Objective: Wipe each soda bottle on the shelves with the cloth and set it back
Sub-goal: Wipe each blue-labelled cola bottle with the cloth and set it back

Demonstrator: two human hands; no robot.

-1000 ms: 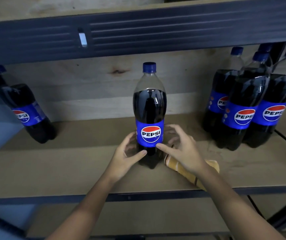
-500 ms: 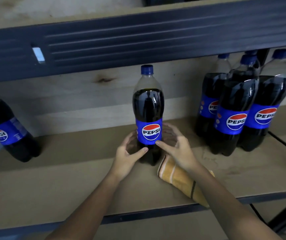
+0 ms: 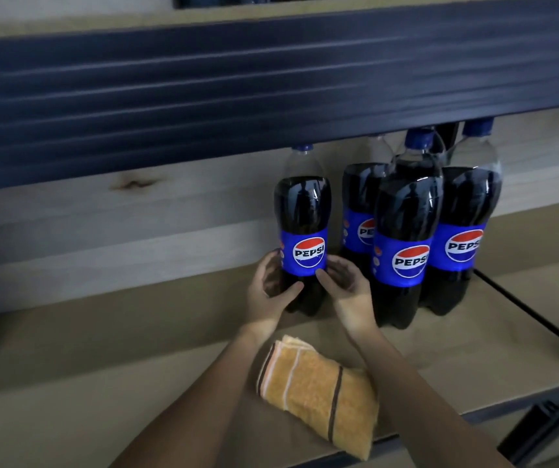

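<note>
Both hands, left (image 3: 269, 296) and right (image 3: 348, 292), grip the upright bottle (image 3: 303, 231) low, fingers curled round it, just beside three bottles (image 3: 406, 251) toward the shelf's (image 3: 136, 383) right end. The folded cloth (image 3: 318, 393) lies at the front edge.

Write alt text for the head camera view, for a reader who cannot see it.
Both hands, left hand and right hand, grip the lower part of an upright Pepsi bottle on a wooden shelf, just left of three more Pepsi bottles. A folded orange striped cloth lies untouched on the shelf near its front edge, between the forearms.
</note>
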